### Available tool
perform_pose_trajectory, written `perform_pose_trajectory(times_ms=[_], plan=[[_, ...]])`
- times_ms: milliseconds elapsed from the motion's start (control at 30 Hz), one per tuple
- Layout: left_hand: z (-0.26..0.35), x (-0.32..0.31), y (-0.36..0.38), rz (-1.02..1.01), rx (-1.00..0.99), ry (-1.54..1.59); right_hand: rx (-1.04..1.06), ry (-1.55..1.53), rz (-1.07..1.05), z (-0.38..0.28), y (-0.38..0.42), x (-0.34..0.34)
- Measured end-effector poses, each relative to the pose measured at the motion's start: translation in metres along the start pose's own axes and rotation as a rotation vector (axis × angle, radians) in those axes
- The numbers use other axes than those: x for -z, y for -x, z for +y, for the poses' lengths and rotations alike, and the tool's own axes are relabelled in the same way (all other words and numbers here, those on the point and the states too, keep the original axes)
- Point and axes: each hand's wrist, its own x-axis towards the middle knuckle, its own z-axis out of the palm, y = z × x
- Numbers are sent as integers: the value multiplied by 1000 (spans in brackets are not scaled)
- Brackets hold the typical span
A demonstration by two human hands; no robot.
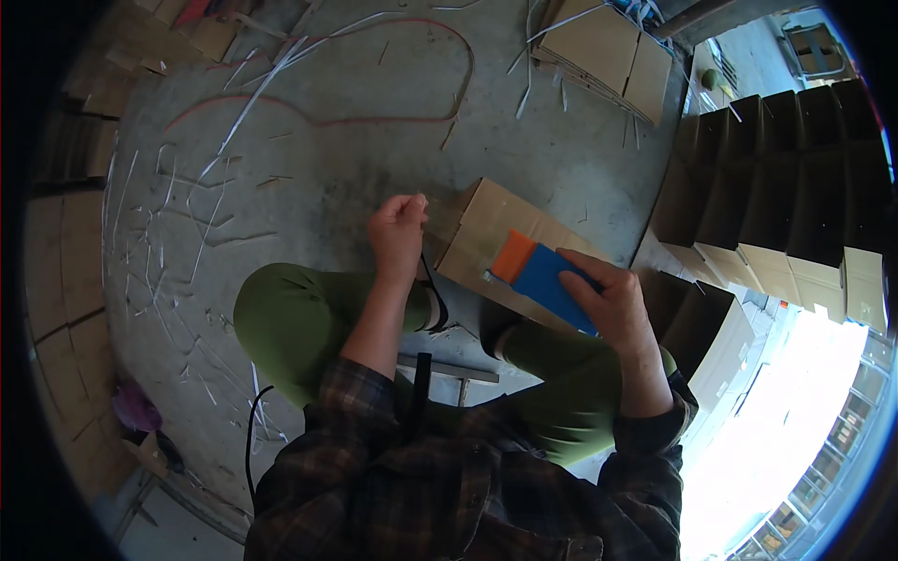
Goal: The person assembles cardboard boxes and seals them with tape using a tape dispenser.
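A closed cardboard box (561, 224) lies on the floor in front of my knees, turned at a slant. My right hand (608, 294) grips a flat blue-and-orange tape dispenser (554, 279) from its right side. The orange end points up and left, and the tool is over the top of the box. My left hand (400, 229) is raised just left of the box's near-left end, fingers curled together in a pinch. Whatever is between those fingertips is too small to make out. A faint translucent patch shows between the left hand and the box.
Flattened cardboard (599, 47) is stacked at the top right. Open boxes (776, 178) stand in rows on the right, and stacked cartons (70, 271) line the left. White strapping scraps (201, 224) and a reddish hose or band (374, 120) lie on the concrete floor.
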Motion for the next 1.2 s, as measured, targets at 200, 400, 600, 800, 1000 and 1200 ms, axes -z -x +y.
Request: perform_pose_trajectory(times_ms=[200,400,600,800,1000,1200], plan=[[-17,6,-24,13,-30,-95,-4,125,-14,-1,-20,-15],[-38,7,-42,60,-117,-174,-60,153,-23,-8,-32,-21],[-75,-12,-38,-18,-51,-383,-45,376,20,-14,-41,-32],[-104,-14,-48,-201,-37,-523,-43,391,46,-6,-47,-39],[-133,-6,-48,-185,127,-461,-64,378,50,-7,-46,-38],[-64,-3,-11,-542,235,134,-204,452,33,-1,-51,-36]])
